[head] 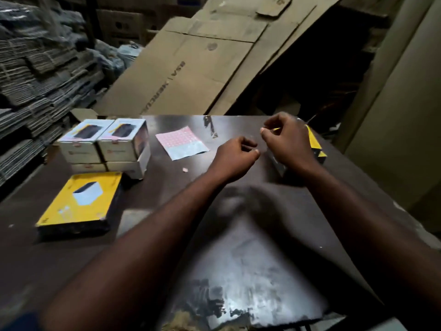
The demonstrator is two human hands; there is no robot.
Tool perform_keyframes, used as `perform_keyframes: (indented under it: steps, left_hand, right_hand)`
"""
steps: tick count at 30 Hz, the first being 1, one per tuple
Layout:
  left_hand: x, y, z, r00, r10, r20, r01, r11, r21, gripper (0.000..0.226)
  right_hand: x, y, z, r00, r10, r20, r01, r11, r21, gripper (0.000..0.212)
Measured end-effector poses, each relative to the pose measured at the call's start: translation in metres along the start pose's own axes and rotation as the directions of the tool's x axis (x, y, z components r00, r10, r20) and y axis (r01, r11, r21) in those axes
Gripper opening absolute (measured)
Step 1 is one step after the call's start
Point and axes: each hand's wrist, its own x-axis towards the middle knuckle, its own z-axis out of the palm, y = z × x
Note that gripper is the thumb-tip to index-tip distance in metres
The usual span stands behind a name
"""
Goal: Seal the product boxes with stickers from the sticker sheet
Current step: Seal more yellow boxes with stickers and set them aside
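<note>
My right hand (286, 139) hovers with curled fingers, thumb and forefinger pinched together, just over a yellow-and-black product box (316, 145) at the table's far right. My left hand (235, 156) is next to it, fingers curled too, thumb tip pointing at the right hand. Blur hides whether a sticker sits between any fingertips. The pink sticker sheet (182, 142) lies flat to the left of both hands, untouched. One loose pink sticker (185, 170) lies on the table below the sheet.
A two-high stack of white product boxes (105, 144) stands at the far left of the dark table (250, 247), with a flat yellow box (81, 201) in front. Flattened cardboard (191, 68) leans behind the table. A small metal tool (210, 126) lies past the sheet.
</note>
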Motion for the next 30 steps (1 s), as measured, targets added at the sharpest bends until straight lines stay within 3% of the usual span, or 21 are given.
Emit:
perform_keyframes:
  steps: [2,4,7,10,14,18,23,27,30]
  left_hand:
    - [0.015,0.008,0.019,0.999,-0.037,0.028,0.039,0.998,-0.049,0.031]
    - [0.028,0.012,0.033,0.996,-0.079,0.047,0.083,0.991,-0.108,0.034]
    - [0.043,0.010,0.047,0.990,-0.125,0.071,0.136,0.975,-0.176,0.042]
    - [0.048,0.007,0.060,0.982,-0.145,0.124,0.169,0.964,-0.207,0.048]
    - [0.049,0.004,0.070,0.966,-0.196,0.171,0.247,0.896,-0.368,0.037]
    - [0.056,-0.006,0.063,0.955,-0.295,0.027,0.266,0.815,-0.515,0.013]
    - [0.060,-0.009,0.031,0.921,-0.380,0.088,0.322,0.615,-0.720,0.018]
    - [0.056,-0.014,-0.006,0.935,-0.356,0.012,0.247,0.625,-0.740,0.015]
    - [0.051,-0.015,-0.037,0.930,-0.353,-0.108,0.172,0.673,-0.720,0.007]
  right_hand:
    - [0.011,0.016,-0.013,0.990,0.029,-0.139,-0.046,0.992,-0.117,0.022]
    - [0.022,0.037,-0.024,0.969,0.166,-0.184,-0.211,0.943,-0.257,0.035]
    - [0.028,0.065,-0.030,0.901,0.417,-0.120,-0.433,0.848,-0.305,0.054]
    - [0.025,0.077,-0.028,0.884,0.465,-0.052,-0.462,0.851,-0.250,0.055]
    - [0.023,0.074,-0.026,0.898,0.438,-0.038,-0.436,0.876,-0.205,0.051]
    - [0.018,0.067,-0.016,0.944,0.329,-0.039,-0.331,0.931,-0.156,0.046]
    - [0.015,0.047,0.008,0.982,0.182,-0.057,-0.185,0.981,-0.058,0.036]
    - [0.011,0.027,0.020,0.997,0.057,0.045,-0.058,0.998,0.027,0.047]
    - [0.010,0.010,0.033,0.988,-0.128,0.089,0.119,0.988,0.096,0.067]
